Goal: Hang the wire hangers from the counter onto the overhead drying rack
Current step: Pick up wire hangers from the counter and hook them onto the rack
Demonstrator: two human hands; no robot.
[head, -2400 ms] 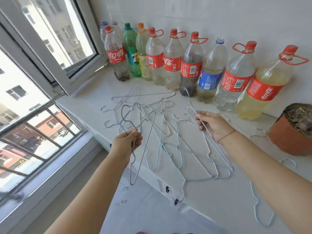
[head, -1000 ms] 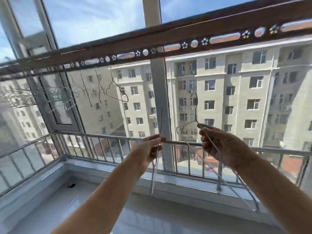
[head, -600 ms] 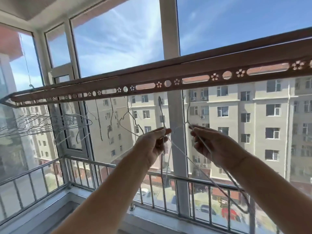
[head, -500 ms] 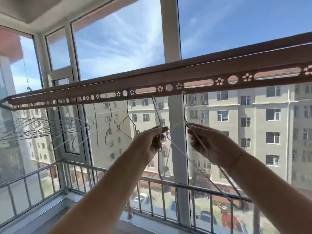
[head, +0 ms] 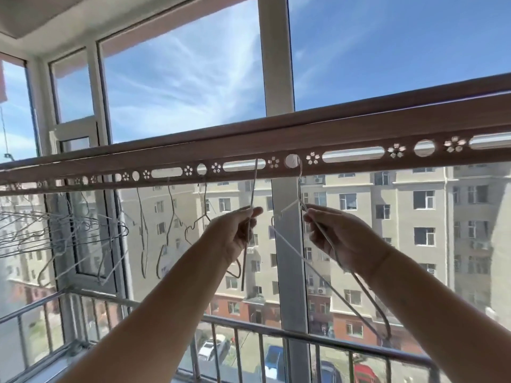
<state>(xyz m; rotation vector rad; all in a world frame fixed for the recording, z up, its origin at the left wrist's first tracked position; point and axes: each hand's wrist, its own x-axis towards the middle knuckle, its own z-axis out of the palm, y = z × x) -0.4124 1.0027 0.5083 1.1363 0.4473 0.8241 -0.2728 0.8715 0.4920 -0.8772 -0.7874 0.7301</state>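
Observation:
A brown overhead drying rack bar (head: 359, 134) with round and slotted holes crosses the view. My left hand (head: 235, 233) pinches a wire hanger (head: 253, 194) seen edge-on, its hook up in a slot of the bar. My right hand (head: 340, 239) grips a second wire hanger (head: 359, 286) by its shoulder, its hook reaching the round hole (head: 291, 161). Several wire hangers (head: 143, 230) hang from the bar to the left.
A bunch of hangers (head: 55, 233) sticks out at the far left by an open window sash (head: 80, 189). A white window post (head: 287, 244) and a metal railing (head: 304, 338) stand behind the hands. Buildings and parked cars lie beyond.
The view swung from the counter up to the rack. Both hands rose with a hanger each, and the hooks now reach the bar's holes.

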